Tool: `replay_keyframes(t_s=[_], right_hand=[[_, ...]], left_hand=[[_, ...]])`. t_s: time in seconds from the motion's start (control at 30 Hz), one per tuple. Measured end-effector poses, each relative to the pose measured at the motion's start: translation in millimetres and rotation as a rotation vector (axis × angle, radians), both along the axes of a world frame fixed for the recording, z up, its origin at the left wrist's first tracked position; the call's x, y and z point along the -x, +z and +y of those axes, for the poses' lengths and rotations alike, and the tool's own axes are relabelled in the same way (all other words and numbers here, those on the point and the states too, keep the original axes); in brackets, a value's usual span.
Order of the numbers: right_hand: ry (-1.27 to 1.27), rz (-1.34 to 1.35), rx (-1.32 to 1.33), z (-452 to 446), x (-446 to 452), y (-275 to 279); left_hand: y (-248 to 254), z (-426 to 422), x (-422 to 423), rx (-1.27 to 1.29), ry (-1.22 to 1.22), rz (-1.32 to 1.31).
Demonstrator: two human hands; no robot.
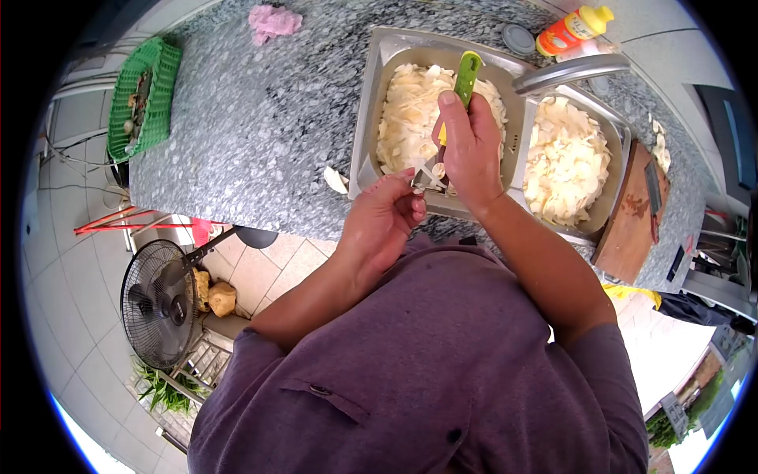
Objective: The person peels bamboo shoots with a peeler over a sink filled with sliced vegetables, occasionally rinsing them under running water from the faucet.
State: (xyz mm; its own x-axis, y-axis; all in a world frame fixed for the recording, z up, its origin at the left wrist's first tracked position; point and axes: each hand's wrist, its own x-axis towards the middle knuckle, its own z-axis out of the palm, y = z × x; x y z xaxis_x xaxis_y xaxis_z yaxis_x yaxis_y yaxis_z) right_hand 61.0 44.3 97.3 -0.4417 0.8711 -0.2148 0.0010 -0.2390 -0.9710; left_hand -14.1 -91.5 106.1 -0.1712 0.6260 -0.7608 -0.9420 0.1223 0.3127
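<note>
A peeler with a green and yellow handle (468, 71) is gripped in my right hand (471, 150), its thumb lying along the handle. The peeler's metal head (427, 183) points down toward my body, over the near rim of the sink. My left hand (386, 213) is closed, with its fingertips pinched at that metal head. Whatever lies between those fingertips is too small to make out. Behind my hands, pale thin slices (407, 110) fill the left basin. More slices (565, 162) are heaped in the right basin of the steel sink (365, 103).
A faucet (572, 73) reaches over the sink. To the right lies a wooden board (628, 213) with a knife (654, 193). A yellow-capped bottle (575, 30), pink cloth (274, 22), white piece (335, 180) and green basket (150, 99) are on the counter. A fan (160, 304) stands left.
</note>
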Motion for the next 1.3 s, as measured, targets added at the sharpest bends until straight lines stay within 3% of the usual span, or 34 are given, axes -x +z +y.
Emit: replay_keyframes(t_s=[0.37,0.53,0.87,1.07,1.2,1.3], right_hand=[[-0.193,-0.13,-0.126,42.8,-2.7,-43.2],[-0.058,-0.053,0.059,11.8,-9.6,7.1],[-0.033,0.005,0.022,1.8,-8.3,-0.6],[-0.062,-0.027,-0.061,13.1,-5.0,-18.4],[-0.205,-0.152,-0.292,40.8,-2.1,-48.1],[-0.16,-0.09,-0.039,36.8,-7.0,-26.5]], left_hand=[[5.8,-0.2,-2.9,0.04,-0.114,0.027],[-5.1,5.3,0.9,0.049,-0.1,0.013],[-6.1,2.4,-4.9,0.012,-0.043,0.024],[-3.8,2.3,-5.6,0.001,-0.075,0.016],[-0.7,0.2,-3.8,0.002,-0.138,-0.009],[2.4,1.1,-3.8,0.064,-0.114,-0.001]])
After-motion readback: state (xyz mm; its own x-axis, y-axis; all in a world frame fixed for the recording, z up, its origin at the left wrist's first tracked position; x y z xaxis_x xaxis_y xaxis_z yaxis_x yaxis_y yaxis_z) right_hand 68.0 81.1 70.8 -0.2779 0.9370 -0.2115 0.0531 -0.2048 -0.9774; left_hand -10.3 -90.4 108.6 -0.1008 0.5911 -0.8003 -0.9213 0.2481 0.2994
